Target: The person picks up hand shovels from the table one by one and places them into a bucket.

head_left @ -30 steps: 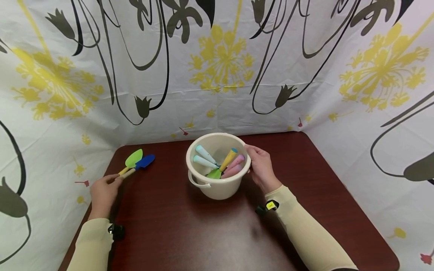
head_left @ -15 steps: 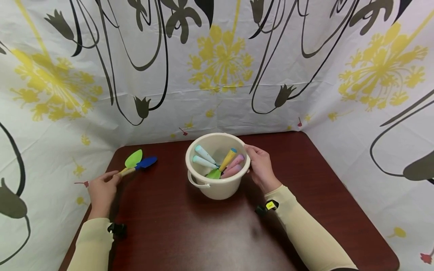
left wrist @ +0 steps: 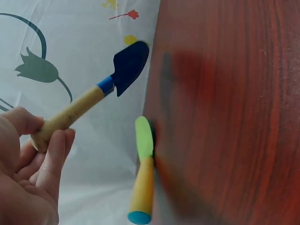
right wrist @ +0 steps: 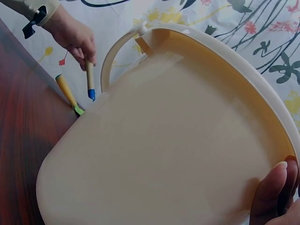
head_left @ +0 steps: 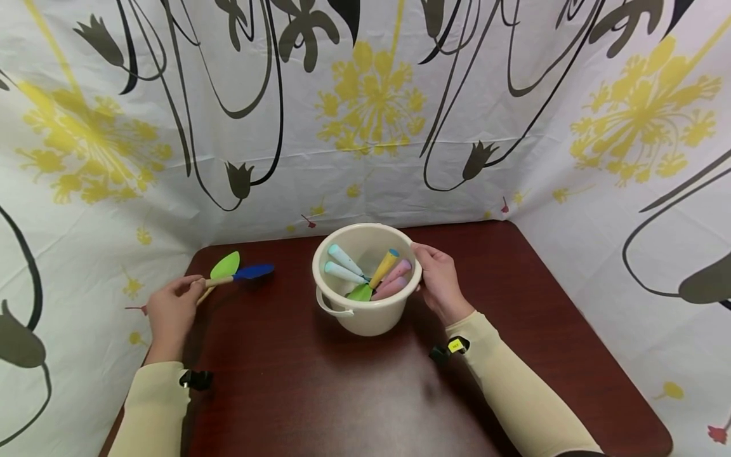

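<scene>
My left hand [head_left: 173, 311] pinches the end of the wooden handle of a small blue trowel [left wrist: 131, 65], held up off the table. Below it a green trowel with a yellow handle [left wrist: 143, 187] lies on the table near the left edge. My right hand [head_left: 441, 279] grips the rim of a cream bucket [head_left: 368, 320] from the right side. Inside the bucket lean several small garden tools: two with light blue handles [head_left: 345, 273], two with pink handles [head_left: 391, 289], and one yellow-handled green tool [head_left: 384, 269].
The dark red-brown table [head_left: 320, 393] has rounded corners. A white curtain [head_left: 377, 184] with printed flowers surrounds it at the back and both sides. The bucket's handle [head_left: 334, 310] hangs down on its front left side.
My left hand has raised the blue trowel off the green one and swung its blade to the right. The right hand and the bucket stay put.
</scene>
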